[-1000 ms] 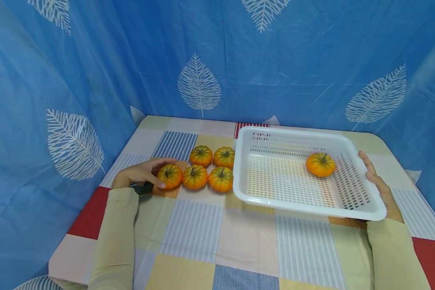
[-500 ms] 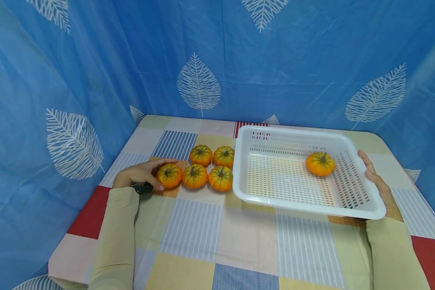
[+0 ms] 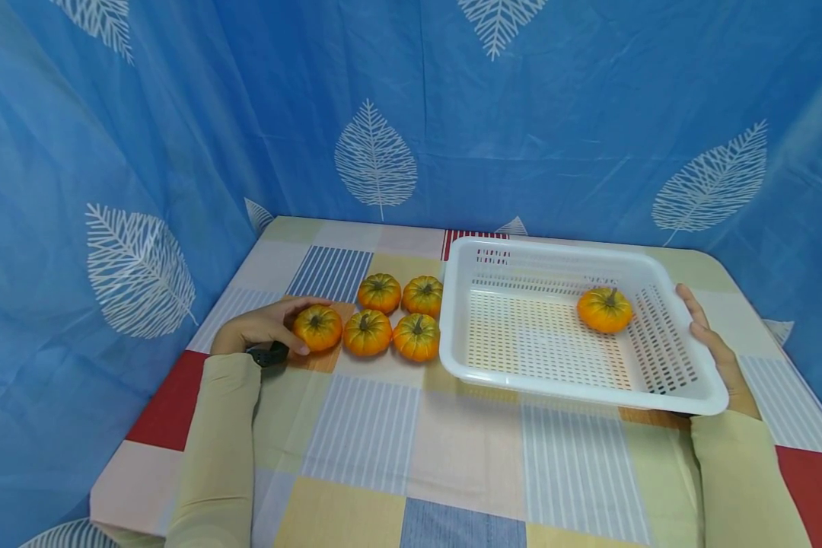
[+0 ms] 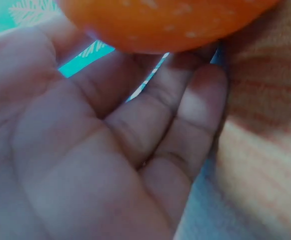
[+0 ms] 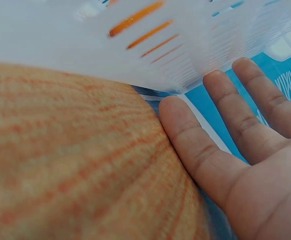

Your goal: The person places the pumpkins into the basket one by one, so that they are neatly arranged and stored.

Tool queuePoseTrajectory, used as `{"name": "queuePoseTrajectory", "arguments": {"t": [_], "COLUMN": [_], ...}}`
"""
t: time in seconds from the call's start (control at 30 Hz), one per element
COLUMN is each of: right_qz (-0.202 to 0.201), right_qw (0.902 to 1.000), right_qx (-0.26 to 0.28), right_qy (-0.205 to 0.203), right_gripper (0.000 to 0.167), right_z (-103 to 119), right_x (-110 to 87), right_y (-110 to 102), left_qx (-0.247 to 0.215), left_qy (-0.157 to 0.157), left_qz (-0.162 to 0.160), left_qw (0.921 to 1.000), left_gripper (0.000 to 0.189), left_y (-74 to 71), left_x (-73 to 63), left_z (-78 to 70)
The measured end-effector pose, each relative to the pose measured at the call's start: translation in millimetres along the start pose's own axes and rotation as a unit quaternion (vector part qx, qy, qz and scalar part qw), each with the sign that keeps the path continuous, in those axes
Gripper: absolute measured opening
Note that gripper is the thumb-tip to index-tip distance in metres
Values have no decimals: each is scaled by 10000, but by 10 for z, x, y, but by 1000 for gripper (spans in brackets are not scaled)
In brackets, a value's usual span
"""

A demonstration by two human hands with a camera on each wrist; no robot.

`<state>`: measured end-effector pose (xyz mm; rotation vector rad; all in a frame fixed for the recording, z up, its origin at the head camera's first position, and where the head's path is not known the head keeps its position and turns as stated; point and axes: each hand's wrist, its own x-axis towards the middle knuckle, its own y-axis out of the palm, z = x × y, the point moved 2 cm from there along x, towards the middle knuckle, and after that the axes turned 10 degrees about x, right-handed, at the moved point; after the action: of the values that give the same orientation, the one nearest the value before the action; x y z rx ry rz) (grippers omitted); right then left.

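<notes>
In the head view my left hand (image 3: pixel 263 323) holds a small orange pumpkin (image 3: pixel 318 329) between thumb and fingers, at the left end of a group. The left wrist view shows that pumpkin's underside (image 4: pixel 170 22) above the curled fingers (image 4: pixel 200 100). Several more small pumpkins (image 3: pixel 367 333) sit just right of it, in two short rows. A white perforated plastic basket (image 3: pixel 548 386) stands right of them with one pumpkin (image 3: pixel 605 310) inside, near its right wall. My right hand (image 3: pixel 722 354) lies along the basket's right outer side, its fingers (image 5: pixel 225 95) fairly straight against or beside the wall.
A patchwork checked cloth (image 3: pixel 466 464) covers the table. Blue curtains with white leaf prints (image 3: pixel 377 156) hang behind and at both sides. The basket's left wall stands close against the nearest pumpkins.
The pumpkin in my left hand has shifted slightly left and up, and a narrow gap now shows beside its neighbour. My right hand and the basket look unmoved.
</notes>
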<state>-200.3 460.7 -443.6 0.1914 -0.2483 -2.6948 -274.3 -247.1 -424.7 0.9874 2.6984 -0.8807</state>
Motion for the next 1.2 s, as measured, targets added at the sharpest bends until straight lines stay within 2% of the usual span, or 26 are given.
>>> {"name": "queuePoseTrajectory", "arguments": {"t": [0.4,0.6,0.77,1.0,1.2], "right_qz": [46,-75,-116,-200,-209], "right_qw": [9999,9991,9988,9934,9948], "right_qx": [106,194,248,854,746], "right_qy": [-56,-366,-406,-739,-661], "right_gripper": [68,69,68,68,68], "right_z": [13,-28,-37,-42,-45], "right_x": [8,27,27,42,45], "right_y": [12,31,43,87,83], "left_qx": [-289,-326,-379,-567,-686], "left_qy": [57,140,257,629,1100], "left_qz": [-801,-1237,-1521,-1712,-1816], "left_qw": [9964,9917,9873,9816,9748], "left_gripper": [90,93,95,83,79], "left_y": [-82,-104,-123,-105,-72], "left_x": [-106,-90,-120,-158,-160], "left_z": [-1,-71,-170,-339,-477]}}
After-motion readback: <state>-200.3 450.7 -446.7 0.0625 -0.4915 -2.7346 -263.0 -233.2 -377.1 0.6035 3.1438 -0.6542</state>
